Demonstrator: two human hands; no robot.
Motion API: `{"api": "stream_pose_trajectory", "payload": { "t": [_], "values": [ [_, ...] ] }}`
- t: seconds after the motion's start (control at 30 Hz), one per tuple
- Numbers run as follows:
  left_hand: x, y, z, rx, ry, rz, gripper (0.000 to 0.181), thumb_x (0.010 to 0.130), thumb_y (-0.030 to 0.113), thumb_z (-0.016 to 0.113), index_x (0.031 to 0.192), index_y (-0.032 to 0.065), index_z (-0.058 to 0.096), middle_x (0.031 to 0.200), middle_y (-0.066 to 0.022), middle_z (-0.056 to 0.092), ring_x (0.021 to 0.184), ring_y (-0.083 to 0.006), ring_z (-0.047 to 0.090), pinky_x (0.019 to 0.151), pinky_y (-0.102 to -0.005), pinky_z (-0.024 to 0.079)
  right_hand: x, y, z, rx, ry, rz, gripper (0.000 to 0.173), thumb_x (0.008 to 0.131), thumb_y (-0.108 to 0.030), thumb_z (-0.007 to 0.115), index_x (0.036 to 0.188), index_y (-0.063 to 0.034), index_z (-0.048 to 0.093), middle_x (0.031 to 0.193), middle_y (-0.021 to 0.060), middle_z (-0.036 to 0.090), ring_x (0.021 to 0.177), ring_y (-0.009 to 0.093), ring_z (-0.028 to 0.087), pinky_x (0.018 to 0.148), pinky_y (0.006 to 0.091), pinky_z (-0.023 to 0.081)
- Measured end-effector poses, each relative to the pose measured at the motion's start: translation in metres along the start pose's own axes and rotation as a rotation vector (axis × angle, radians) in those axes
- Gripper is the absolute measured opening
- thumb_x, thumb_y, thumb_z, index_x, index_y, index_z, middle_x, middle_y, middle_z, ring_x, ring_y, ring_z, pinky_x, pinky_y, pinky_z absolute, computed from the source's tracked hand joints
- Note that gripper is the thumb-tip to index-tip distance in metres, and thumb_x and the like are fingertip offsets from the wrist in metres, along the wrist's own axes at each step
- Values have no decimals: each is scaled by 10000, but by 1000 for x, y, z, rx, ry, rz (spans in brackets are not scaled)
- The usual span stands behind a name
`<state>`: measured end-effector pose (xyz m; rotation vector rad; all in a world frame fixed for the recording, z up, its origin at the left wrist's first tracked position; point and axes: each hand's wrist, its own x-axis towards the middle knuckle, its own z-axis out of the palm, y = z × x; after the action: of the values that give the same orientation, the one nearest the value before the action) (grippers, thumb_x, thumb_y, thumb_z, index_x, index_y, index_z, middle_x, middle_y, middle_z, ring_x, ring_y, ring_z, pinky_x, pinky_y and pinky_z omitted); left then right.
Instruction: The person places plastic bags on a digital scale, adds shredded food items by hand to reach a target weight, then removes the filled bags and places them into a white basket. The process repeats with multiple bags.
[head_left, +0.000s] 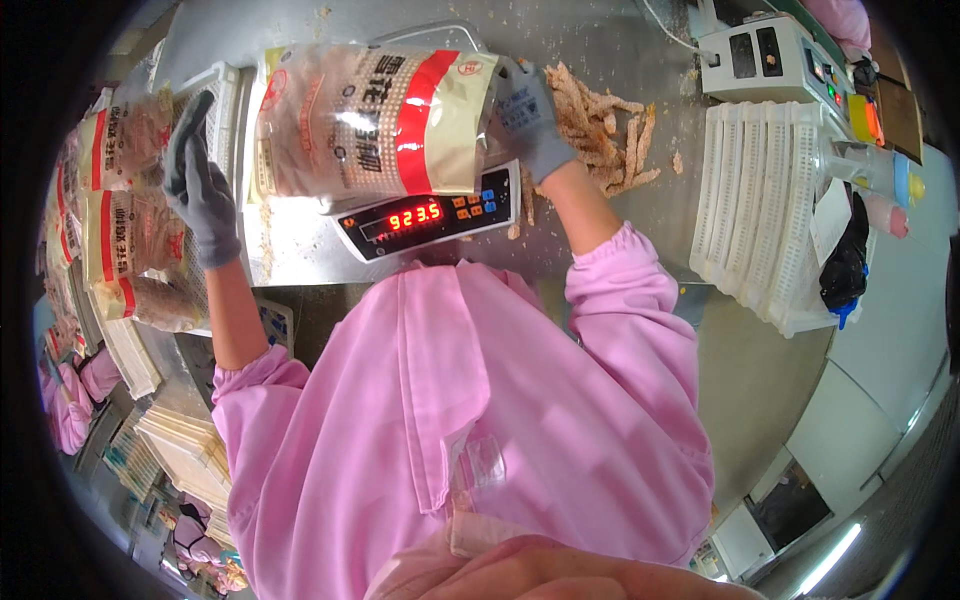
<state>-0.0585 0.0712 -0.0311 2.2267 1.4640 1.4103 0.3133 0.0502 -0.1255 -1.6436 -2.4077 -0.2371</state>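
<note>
My right hand (529, 112), in a grey glove, grips the right edge of a large printed plastic food bag (375, 124); its fingertips are partly hidden there. The bag lies above a digital scale (431, 217) whose red display is lit; whether it rests on the pan cannot be told. Off the bag's left side, my left hand (199, 187), gloved in grey with dark fingers, is raised with fingers extended and nothing held, over the rim of a white crate. Breaded food strips (600, 139) lie heaped on the steel table just right of my right hand.
Filled bags (124, 232) lie in the white plastic crate (225, 97) at left. Stacked white baskets (757, 210) stand at right, below a white machine (757, 60) with a cable. Crumbs dot the steel table (525, 30). People in pink clothing are at the far left and top right.
</note>
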Motion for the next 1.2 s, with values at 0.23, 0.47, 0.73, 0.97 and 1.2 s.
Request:
{"api": "stream_pose_trajectory", "payload": {
  "t": [0.23,0.47,0.73,0.97,1.2],
  "values": [
    [-17,-1,-21,-185,-17,-189,394,993,188,351,1214,-91,519,1250,-174,553,1199,-246,500,1052,-371,364,-49,51,-49,-131,83,426,508,721,-177,641,1219,-235,556,1082,68,586,981,243,544,881,420,401],
    [-18,-17,-2,-71,-56,-193,338,985,109,354,1194,-90,530,1233,-170,561,1180,-223,511,1043,-360,386,-56,-41,-15,26,-328,403,537,620,-212,713,1119,-80,566,1119,110,562,1052,324,512,901,441,386],
    [-24,-15,-4,-273,30,-345,352,977,129,381,1204,-99,522,1239,-179,557,1172,-233,518,1039,-356,383,-79,-13,-34,1030,241,505,344,752,-119,687,1092,-85,648,968,100,677,847,238,637,763,349,490],
    [-32,-2,-10,-483,162,-452,323,969,104,411,1179,-100,546,1202,-176,586,1150,-210,541,1039,-311,375,-162,69,-15,992,207,1012,383,783,-161,716,1123,-13,620,970,138,661,835,211,629,771,299,494],
    [-44,-41,-24,34,60,-318,337,923,56,442,1227,-61,532,1228,-150,569,1102,-203,547,919,-312,407,-179,171,34,277,-2,1061,514,776,-286,698,1207,-41,563,1105,173,627,967,335,609,820,404,486]
  ]
}}
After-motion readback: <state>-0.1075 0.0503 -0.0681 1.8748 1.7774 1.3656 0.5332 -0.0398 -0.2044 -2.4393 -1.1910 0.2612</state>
